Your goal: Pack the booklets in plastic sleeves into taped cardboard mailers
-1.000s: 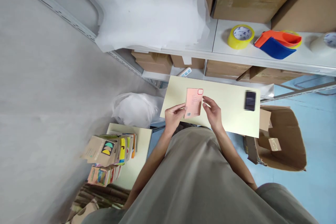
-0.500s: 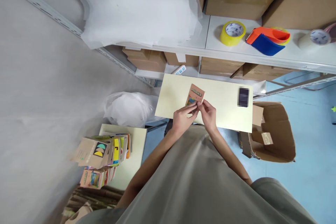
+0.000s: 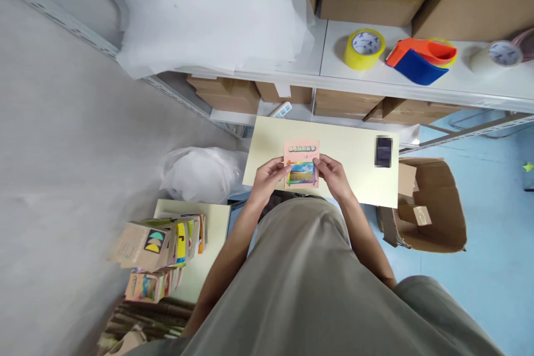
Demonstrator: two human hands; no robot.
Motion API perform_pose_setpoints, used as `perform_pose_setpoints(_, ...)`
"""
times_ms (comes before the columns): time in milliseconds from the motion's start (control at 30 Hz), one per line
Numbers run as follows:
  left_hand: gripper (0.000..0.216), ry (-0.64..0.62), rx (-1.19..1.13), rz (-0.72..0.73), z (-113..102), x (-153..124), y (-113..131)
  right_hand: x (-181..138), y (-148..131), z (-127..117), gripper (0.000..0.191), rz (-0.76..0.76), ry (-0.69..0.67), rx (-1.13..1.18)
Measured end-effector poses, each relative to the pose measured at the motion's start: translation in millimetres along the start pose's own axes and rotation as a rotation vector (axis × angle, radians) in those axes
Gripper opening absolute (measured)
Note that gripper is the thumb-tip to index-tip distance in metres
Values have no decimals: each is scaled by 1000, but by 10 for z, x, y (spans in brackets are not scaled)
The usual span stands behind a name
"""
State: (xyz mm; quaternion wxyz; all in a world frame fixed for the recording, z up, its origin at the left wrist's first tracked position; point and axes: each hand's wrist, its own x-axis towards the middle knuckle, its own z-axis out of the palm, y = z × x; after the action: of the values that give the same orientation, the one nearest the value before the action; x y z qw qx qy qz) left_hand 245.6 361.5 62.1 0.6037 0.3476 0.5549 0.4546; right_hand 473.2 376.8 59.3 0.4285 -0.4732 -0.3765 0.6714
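Observation:
Between my two hands is a small pink book (image 3: 302, 172), its cover facing up, with a landscape picture in a coloured frame and a printed title above. My left hand (image 3: 267, 178) grips its left edge, thumb on the cover and fingers behind. At the opposite edge my right hand (image 3: 332, 174) pinches it the same way. The book is held above the front part of a pale yellow table (image 3: 354, 178). A dark blurred-out object (image 3: 384, 152) lies near the table's right end.
Left and low, stacked books (image 3: 183, 239) stand on another pale surface (image 3: 208, 267). An open cardboard box (image 3: 442, 206) sits on the floor at right. The shelf holds white plastic sheets (image 3: 217, 16), yellow tape (image 3: 364, 50) and an orange-and-blue tape dispenser (image 3: 423, 61).
The book has turned from a tilt to nearly straight, its cover now showing fully. My hands have moved apart, from its lower edge to its two sides.

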Motion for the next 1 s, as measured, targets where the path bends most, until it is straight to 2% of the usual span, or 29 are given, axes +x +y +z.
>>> perform_pose_setpoints(100, 56, 42, -1, 29, 7, -12, 21, 68, 60, -62, 59, -22, -40, -31)
perform_pose_setpoints(200, 55, 83, 18, 47, 16, 10, 17, 109, 136, -129, 64, -40, -13, -63)
perform_pose_setpoints(433, 48, 41, 122, 119, 32, 54, 23, 54, 67, -198, 46, -154, 64, -234)
perform_pose_setpoints(500, 40, 7, 170, 187, 35, 62, 43, 29, 8, -198, 40, -195, 84, -249)
perform_pose_setpoints(600, 24, -11, 264, 368, 38, 82, 75, -2, -53, -186, 31, -249, 86, -220)
perform_pose_setpoints(700, 20, -5, 304, 464, 48, 103, 91, -19, -66, -168, 27, -291, 87, -195)
perform_pose_setpoints(867, 25, 0, 228, 428, 81, 101, 93, -25, -34, -155, 26, -318, 77, -171)
perform_pose_setpoints(1000, 38, 24, 149, 307, 101, 78, 104, -42, -31, -150, 26, -333, 74, -181)
